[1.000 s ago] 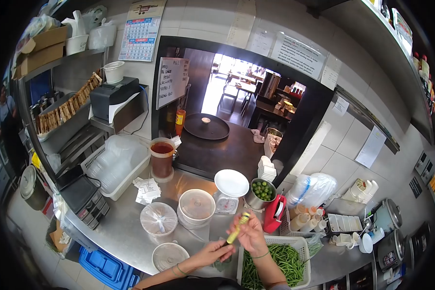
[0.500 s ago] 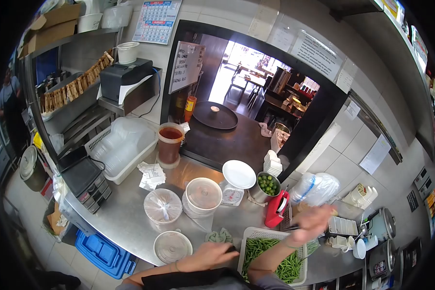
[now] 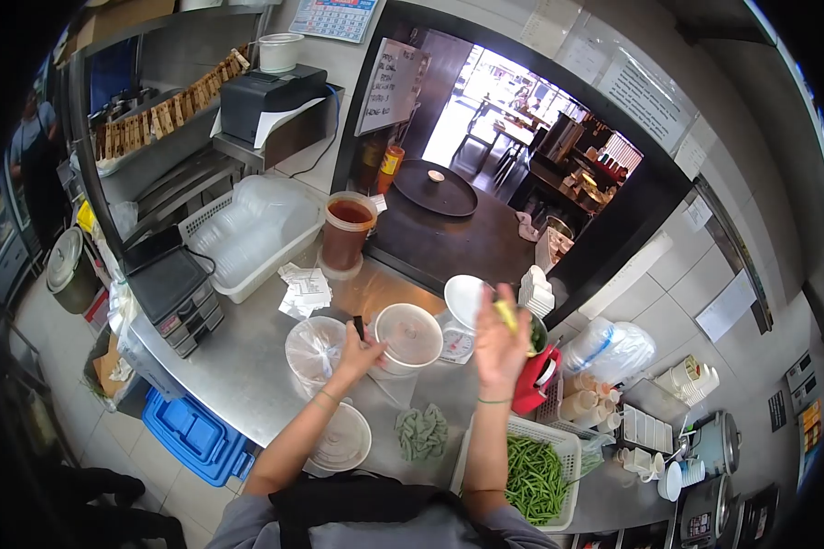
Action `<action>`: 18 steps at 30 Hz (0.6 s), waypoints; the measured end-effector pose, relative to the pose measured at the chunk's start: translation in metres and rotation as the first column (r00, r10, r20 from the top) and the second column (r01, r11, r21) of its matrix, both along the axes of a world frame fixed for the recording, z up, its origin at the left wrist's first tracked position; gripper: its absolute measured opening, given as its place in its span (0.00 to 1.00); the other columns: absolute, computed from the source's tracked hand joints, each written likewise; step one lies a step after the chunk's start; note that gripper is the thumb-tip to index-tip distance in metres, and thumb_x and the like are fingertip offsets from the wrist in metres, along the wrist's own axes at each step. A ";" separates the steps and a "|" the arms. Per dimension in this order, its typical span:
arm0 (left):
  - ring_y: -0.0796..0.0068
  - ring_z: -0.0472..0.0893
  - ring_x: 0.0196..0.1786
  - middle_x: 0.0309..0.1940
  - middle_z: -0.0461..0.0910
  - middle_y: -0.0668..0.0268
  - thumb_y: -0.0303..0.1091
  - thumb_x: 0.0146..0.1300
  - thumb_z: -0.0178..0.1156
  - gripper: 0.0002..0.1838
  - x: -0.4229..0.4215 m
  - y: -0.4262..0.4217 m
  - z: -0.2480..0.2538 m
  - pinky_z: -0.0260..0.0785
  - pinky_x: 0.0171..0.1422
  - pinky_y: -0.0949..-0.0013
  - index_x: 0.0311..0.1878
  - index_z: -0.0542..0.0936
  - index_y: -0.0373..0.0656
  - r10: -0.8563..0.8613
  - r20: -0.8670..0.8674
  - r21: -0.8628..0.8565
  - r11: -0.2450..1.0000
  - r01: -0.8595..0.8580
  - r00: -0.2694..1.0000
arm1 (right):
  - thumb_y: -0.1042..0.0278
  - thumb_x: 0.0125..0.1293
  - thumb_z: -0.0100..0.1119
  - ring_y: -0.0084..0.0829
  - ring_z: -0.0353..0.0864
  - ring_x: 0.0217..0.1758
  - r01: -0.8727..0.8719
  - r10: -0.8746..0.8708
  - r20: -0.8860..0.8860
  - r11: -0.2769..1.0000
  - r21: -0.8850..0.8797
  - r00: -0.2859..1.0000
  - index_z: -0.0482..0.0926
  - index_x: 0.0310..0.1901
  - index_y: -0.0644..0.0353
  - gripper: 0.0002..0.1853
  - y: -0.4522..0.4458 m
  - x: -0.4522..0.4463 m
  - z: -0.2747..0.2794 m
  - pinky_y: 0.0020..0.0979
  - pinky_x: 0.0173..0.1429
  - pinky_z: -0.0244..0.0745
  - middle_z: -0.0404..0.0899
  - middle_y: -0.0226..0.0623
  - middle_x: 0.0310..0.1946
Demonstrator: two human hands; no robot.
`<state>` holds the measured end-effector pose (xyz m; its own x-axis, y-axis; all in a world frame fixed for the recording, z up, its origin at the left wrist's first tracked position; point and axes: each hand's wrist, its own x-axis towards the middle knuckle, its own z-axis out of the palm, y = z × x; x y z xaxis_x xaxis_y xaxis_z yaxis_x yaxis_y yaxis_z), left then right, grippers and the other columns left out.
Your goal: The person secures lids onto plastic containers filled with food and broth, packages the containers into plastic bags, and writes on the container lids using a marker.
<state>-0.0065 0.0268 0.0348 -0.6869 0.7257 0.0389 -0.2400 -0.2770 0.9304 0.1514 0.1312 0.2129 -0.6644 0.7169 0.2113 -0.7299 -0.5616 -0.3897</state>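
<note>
My left hand (image 3: 361, 355) grips a small dark object (image 3: 358, 325) whose kind I cannot make out. Its fingers are at the left side of a white lidded tub (image 3: 408, 337), apparently touching it. A tub covered in clear plastic (image 3: 315, 352) stands just left of that hand. My right hand (image 3: 501, 352) is raised and blurred, with a slim yellow object (image 3: 505, 313) between its fingers. Behind the right hand are a white-topped scale (image 3: 458, 344) and a metal pot of green fruit (image 3: 536, 337), partly hidden.
Green beans fill a white basket (image 3: 568, 457) at front right. A green cloth (image 3: 421, 432) and a round lidded container (image 3: 343, 437) lie nearer me. A red object (image 3: 533, 384), a tub of brown liquid (image 3: 346, 240) and a basket of plastic containers (image 3: 238, 291) stand around the counter.
My left hand has moved forward from the counter's front edge to the lidded tub. My right hand has shifted left and forward from above the beans; the yellow object now shows. The view has shifted.
</note>
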 end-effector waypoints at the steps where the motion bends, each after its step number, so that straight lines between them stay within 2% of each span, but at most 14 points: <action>1: 0.69 0.79 0.20 0.27 0.67 0.62 0.23 0.55 0.61 0.26 0.006 -0.003 0.000 0.76 0.21 0.69 0.44 0.51 0.41 -0.039 0.047 0.047 0.998 0.037 0.998 | 0.56 0.68 0.48 0.38 0.75 0.53 0.040 -0.062 0.139 0.986 0.162 0.988 0.70 0.51 0.67 0.21 -0.001 -0.017 -0.016 0.32 0.50 0.75 0.72 0.54 0.51; 2: 0.67 0.80 0.22 0.27 0.68 0.61 0.25 0.57 0.60 0.25 0.011 -0.007 0.003 0.77 0.23 0.68 0.44 0.51 0.41 -0.062 0.061 0.026 0.998 0.060 0.996 | 0.59 0.67 0.50 0.35 0.76 0.51 0.054 -0.145 0.262 0.945 0.323 0.954 0.71 0.49 0.66 0.18 0.002 -0.033 -0.034 0.30 0.48 0.75 0.74 0.52 0.49; 4: 0.62 0.82 0.25 0.27 0.69 0.60 0.27 0.59 0.59 0.25 0.019 -0.015 0.012 0.80 0.27 0.65 0.45 0.50 0.42 -0.109 0.088 -0.011 0.994 0.111 0.990 | 0.66 0.64 0.56 0.27 0.79 0.38 -0.003 -0.199 0.373 0.879 0.477 0.906 0.74 0.39 0.63 0.09 0.014 -0.055 -0.076 0.23 0.37 0.73 0.79 0.45 0.38; 5: 0.61 0.82 0.26 0.28 0.69 0.59 0.29 0.60 0.58 0.24 0.019 -0.015 0.013 0.80 0.27 0.65 0.45 0.50 0.42 -0.110 0.139 -0.018 0.993 0.114 0.984 | 0.68 0.62 0.58 0.24 0.77 0.33 -0.047 -0.221 0.438 0.851 0.523 0.871 0.73 0.35 0.62 0.07 0.018 -0.061 -0.090 0.21 0.33 0.70 0.79 0.42 0.33; 7: 0.60 0.82 0.27 0.28 0.71 0.57 0.31 0.62 0.56 0.21 0.020 -0.014 0.013 0.79 0.26 0.66 0.44 0.51 0.42 -0.114 0.242 -0.027 0.992 0.124 0.964 | 0.71 0.59 0.62 0.17 0.74 0.24 -0.145 -0.277 0.554 0.787 0.600 0.785 0.71 0.28 0.60 0.08 0.023 -0.070 -0.109 0.17 0.26 0.65 0.78 0.34 0.24; 10: 0.62 0.83 0.27 0.22 0.73 0.64 0.37 0.65 0.54 0.17 0.023 -0.013 0.010 0.79 0.27 0.67 0.41 0.55 0.43 -0.123 0.253 -0.031 0.990 0.136 0.960 | 0.74 0.57 0.63 0.15 0.69 0.15 -0.130 -0.389 0.540 0.711 0.691 0.746 0.68 0.26 0.58 0.11 0.025 -0.077 -0.125 0.16 0.17 0.59 0.72 0.28 0.16; 11: 0.62 0.83 0.27 0.21 0.73 0.64 0.36 0.65 0.54 0.17 0.023 -0.012 0.010 0.79 0.28 0.67 0.41 0.55 0.43 -0.117 0.247 -0.024 0.992 0.127 0.962 | 0.74 0.55 0.64 0.13 0.64 0.12 -0.108 -0.391 0.557 0.741 0.663 0.733 0.67 0.25 0.57 0.13 0.027 -0.079 -0.128 0.17 0.15 0.56 0.68 0.25 0.13; 14: 0.61 0.83 0.27 0.21 0.72 0.64 0.36 0.65 0.54 0.16 0.026 -0.015 0.011 0.79 0.28 0.67 0.40 0.56 0.43 -0.105 0.242 -0.007 0.994 0.110 0.965 | 0.74 0.54 0.65 0.12 0.62 0.12 -0.053 -0.544 0.443 0.588 0.807 0.713 0.67 0.23 0.57 0.13 0.027 -0.082 -0.136 0.16 0.15 0.54 0.69 0.25 0.14; 18: 0.61 0.83 0.27 0.21 0.72 0.64 0.35 0.64 0.55 0.16 0.025 -0.015 0.013 0.79 0.28 0.66 0.39 0.55 0.44 -0.110 0.253 -0.001 0.993 0.114 0.961 | 0.74 0.54 0.65 0.11 0.63 0.14 -0.131 -0.517 0.507 0.599 0.790 0.690 0.67 0.23 0.57 0.13 0.025 -0.080 -0.133 0.16 0.17 0.55 0.70 0.25 0.15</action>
<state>0.0189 0.0115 0.0481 -0.5874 0.7975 -0.1374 -0.4963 -0.2209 0.8396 0.0709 0.1564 0.0799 -0.7025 0.6441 0.3027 -0.1525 0.2792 -0.9480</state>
